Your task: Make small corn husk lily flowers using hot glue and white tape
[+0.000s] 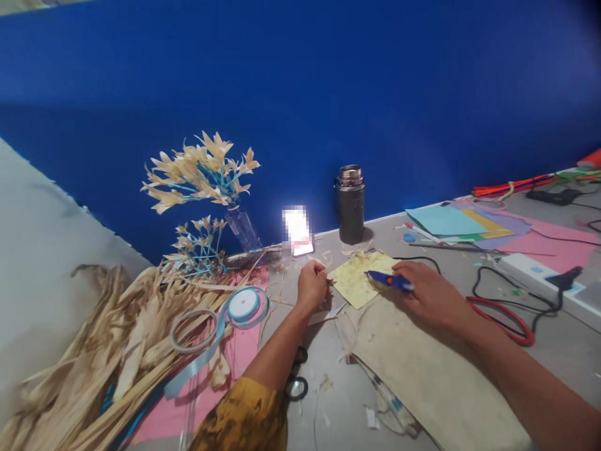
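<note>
Nearest, a mustard sleeve (244, 413) is covering the left arm. The right hand (425, 293) is gripping a blue tool (394, 281) above a yellow sheet (353, 294), which is probably shielding the surface (338, 407); the left hand (312, 285) is resting curled beside it, whether pinching anything, one cannot tell.

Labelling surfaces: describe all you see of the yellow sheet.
The yellow sheet looks like paper or card, roughly square, flat on the table, turned cornerwise. Tan bits and smudges mark its far part. The blue tool in the right hand points over it; tip contact is unclear. The left hand is by its left corner.
</note>
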